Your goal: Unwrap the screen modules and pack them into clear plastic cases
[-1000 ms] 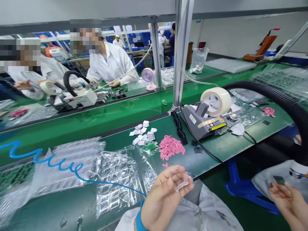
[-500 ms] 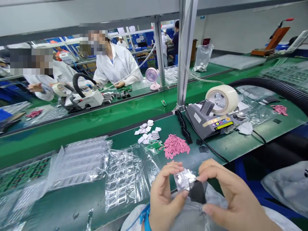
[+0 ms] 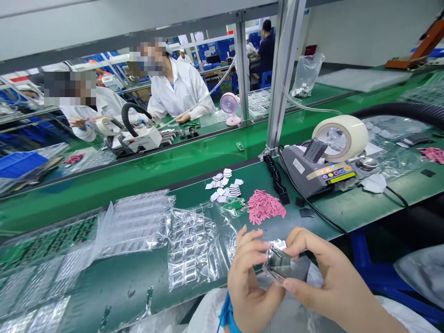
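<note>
Close to my body, above the table's front edge, both hands hold a small dark, glossy flat piece (image 3: 280, 260) partly covered by clear plastic. My left hand (image 3: 250, 277) wears a blue wrist strap (image 3: 227, 314) and grips the left side, its upper fingers lifted away. My right hand (image 3: 324, 273) pinches the right side between thumb and index finger. Whether the plastic is a wrapper or a film, I cannot tell. Just beyond my hands lie a heap of pink strips (image 3: 265, 206) and a clear bag of rectangular pieces (image 3: 192, 249).
A grey tape dispenser (image 3: 308, 173) carries a big tape roll (image 3: 359, 136). White pads (image 3: 222, 185), green circuit boards (image 3: 234, 207) and black pieces (image 3: 275, 178) lie nearby. A metal post (image 3: 279, 83) rises behind. Co-workers in white (image 3: 182, 88) sit across the green belt (image 3: 197, 155).
The view has swung, so the table things sit further right or lower. The held piece has been tilted; its dark face now looks glossy, and my fingers have shifted around it.
</note>
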Available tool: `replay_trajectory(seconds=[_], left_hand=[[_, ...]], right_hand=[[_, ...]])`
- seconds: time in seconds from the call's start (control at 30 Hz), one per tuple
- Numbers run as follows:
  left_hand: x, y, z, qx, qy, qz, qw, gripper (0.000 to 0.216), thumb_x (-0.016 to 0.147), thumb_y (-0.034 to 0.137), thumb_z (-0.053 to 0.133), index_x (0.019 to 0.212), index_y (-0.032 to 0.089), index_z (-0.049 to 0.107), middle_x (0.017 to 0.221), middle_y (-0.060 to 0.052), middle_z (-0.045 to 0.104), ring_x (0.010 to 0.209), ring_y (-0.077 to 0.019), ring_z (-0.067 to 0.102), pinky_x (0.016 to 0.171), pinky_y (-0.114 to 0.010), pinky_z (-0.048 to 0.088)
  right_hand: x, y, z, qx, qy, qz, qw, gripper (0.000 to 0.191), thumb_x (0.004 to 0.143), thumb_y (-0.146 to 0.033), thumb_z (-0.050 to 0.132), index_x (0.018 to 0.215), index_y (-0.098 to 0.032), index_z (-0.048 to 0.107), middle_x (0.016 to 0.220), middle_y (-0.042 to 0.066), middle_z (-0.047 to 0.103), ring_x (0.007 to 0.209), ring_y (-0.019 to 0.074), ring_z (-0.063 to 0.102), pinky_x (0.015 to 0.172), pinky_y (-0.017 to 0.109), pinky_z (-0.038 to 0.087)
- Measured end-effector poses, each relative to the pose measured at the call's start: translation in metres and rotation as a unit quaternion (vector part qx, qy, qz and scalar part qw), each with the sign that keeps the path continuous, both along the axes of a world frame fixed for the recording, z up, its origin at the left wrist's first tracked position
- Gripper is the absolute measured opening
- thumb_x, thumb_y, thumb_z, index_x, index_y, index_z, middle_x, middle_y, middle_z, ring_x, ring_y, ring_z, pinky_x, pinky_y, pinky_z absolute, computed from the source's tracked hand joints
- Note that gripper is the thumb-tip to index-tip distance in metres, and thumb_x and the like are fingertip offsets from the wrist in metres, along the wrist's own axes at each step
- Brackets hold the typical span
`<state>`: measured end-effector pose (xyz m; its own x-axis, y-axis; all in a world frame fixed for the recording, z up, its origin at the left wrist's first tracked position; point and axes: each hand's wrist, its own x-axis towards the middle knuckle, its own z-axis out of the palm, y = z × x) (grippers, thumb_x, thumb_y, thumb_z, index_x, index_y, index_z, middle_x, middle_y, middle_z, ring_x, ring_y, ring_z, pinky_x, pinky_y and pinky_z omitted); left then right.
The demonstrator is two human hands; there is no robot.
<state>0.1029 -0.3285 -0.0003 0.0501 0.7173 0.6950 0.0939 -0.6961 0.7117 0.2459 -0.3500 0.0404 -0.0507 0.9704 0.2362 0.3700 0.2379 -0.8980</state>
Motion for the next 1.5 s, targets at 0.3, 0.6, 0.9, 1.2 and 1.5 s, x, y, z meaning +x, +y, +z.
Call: replay_trajectory(seconds=[0.3,0.6,0.9,1.2,1.5], left_hand=[[-0.002,0.001,-0.009,0.007,0.017,-0.006,1.0,0.041,0.066,0.008,0.068,0.102,0.021,0.052,0.098,-0.004,0.066,0.106,-0.0222,0.059,0.103,-0.049,0.039],[0.012,-0.004,-0.021,-0.315,-0.218,-0.06,0.922,0.031,0.067,0.016,0.072,0.094,0.027,0.064,0.101,-0.003,0.068,0.102,-0.0214,0.061,0.097,-0.043,0.043],[-0.022,0.022,-0.015,-0.596,-0.444,-0.213,0.634,0.022,0.076,0.031,0.063,0.091,0.016,0.067,0.081,-0.003,0.063,0.077,-0.0148,0.058,0.079,-0.033,0.047],[-0.031,0.009,0.005,-0.54,-0.422,-0.271,0.676,0.032,0.079,0.033,0.059,0.101,0.012,0.069,0.078,-0.006,0.062,0.072,-0.0142,0.054,0.075,-0.032,0.044],[-0.026,0.005,0.006,-0.539,-0.349,-0.283,0.713,0.035,0.083,0.037,0.054,0.106,0.013,0.067,0.081,-0.007,0.061,0.071,-0.0134,0.051,0.074,-0.031,0.041]], right_hand=[[0.001,0.0,0.004,-0.038,-0.031,0.016,0.999,0.018,0.07,-0.021,0.059,0.077,-0.023,0.043,0.072,-0.004,0.047,0.068,0.0143,0.048,0.06,0.028,0.038],[0.001,0.015,-0.006,-0.141,-0.109,-0.013,0.984,0.03,0.066,-0.028,0.069,0.072,-0.023,0.04,0.072,-0.003,0.049,0.07,0.0164,0.048,0.06,0.029,0.04],[0.021,0.046,-0.072,-0.142,-0.252,0.006,0.957,0.007,0.079,-0.017,0.057,0.078,-0.02,0.051,0.076,0.0,0.058,0.074,0.014,0.056,0.066,0.026,0.045],[-0.028,0.067,-0.118,-0.16,-0.349,0.015,0.923,0.015,0.086,-0.028,0.057,0.083,-0.014,0.059,0.086,0.002,0.061,0.083,0.0148,0.058,0.075,0.034,0.048],[0.008,0.058,-0.068,-0.082,-0.235,0.026,0.968,0.022,0.088,-0.022,0.047,0.07,-0.02,0.058,0.073,0.001,0.062,0.071,0.0145,0.058,0.065,0.027,0.046]])
